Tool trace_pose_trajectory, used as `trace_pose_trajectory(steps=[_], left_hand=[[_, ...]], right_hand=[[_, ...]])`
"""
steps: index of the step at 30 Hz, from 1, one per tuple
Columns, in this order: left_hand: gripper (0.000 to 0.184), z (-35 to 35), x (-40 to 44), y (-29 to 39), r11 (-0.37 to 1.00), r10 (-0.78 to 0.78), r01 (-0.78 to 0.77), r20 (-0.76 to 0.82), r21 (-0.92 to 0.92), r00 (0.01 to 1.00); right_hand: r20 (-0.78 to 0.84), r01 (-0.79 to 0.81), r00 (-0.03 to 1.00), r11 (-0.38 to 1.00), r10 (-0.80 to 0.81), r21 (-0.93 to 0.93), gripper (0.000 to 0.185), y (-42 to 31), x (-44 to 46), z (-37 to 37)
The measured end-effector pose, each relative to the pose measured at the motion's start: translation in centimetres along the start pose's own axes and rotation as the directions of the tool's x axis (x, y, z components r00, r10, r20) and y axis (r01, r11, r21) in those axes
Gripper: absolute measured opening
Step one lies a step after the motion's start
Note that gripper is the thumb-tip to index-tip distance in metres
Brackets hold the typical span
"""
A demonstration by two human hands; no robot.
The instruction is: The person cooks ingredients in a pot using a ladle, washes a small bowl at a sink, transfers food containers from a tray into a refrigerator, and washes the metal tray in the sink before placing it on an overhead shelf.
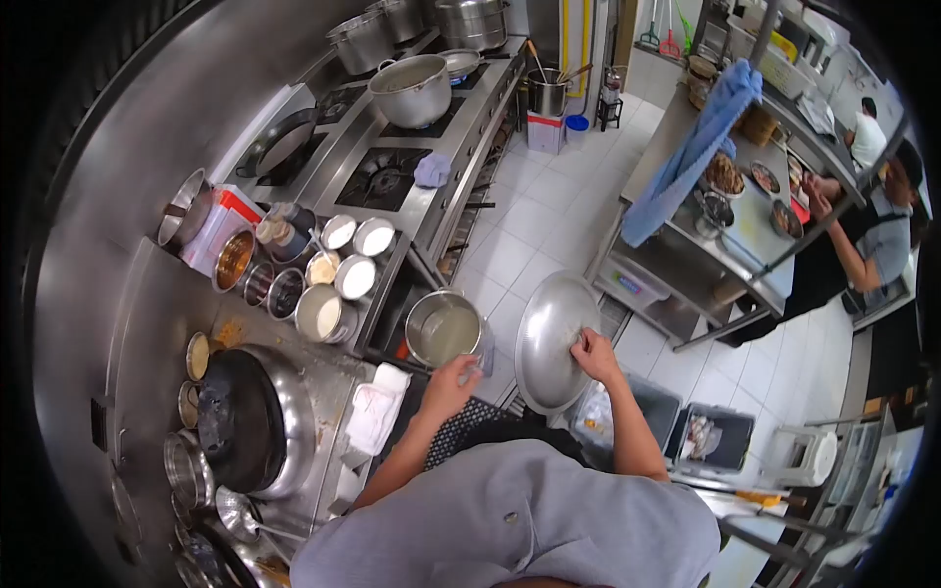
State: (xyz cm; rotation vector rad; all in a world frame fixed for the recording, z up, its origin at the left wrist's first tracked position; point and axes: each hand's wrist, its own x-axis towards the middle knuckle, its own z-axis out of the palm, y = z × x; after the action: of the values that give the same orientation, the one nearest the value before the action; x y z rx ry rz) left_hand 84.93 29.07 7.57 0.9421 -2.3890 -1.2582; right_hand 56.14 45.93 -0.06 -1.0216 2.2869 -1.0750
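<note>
A wide, round metal lid [544, 338] is held tilted on edge by my right hand [593, 355], whose fingers are closed on its middle, where the knob is hidden. Left of it stands a deep metal pot [417, 328] with cloudy, pale yellowish liquid [449, 331] inside. By the pot's near rim is my left hand [451, 388], fingers loosely bent and slightly apart. Whether it touches the rim I cannot tell. The pot is uncovered.
Several tins [323, 314] of white and pale contents stand on a ledge beside the stove [382, 181]. A large wok [294, 412] is at lower left. Grey bins [720, 431] stand at right. A co-worker [867, 245] works at the counter [760, 260].
</note>
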Motion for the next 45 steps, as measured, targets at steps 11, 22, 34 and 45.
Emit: trace_pose_trajectory(steps=[11, 22, 34, 45], left_hand=[[0.043, 0.2, 29.8, -8.5, 0.988, 0.084, -0.016, -0.447, 0.154, 0.891], [0.060, -7.1, 61.0, -18.1, 0.751, 0.042, 0.307, -0.506, 0.584, 0.862], [0.055, -3.8, 50.0, -18.8, 0.498, -0.280, 0.826, -0.853, 0.263, 0.440], [0.051, -3.0, 53.2, -17.7, 0.615, -0.269, 0.788, -0.946, -0.023, 0.182]], right_hand=[[0.159, 0.116, 0.980, 0.993, -0.120, 0.033, 0.024, -1.4, 25.2, -5.6], [0.518, 0.340, 0.793, 0.939, -0.320, 0.060, 0.022, -13.2, 57.9, -1.4], [0.772, 0.789, 0.248, 0.584, -0.585, 0.190, 0.029, -27.1, 75.7, 21.2], [0.868, 0.891, 0.153, 0.446, -0.473, 0.086, 0.026, -33.5, 76.7, 39.4]])
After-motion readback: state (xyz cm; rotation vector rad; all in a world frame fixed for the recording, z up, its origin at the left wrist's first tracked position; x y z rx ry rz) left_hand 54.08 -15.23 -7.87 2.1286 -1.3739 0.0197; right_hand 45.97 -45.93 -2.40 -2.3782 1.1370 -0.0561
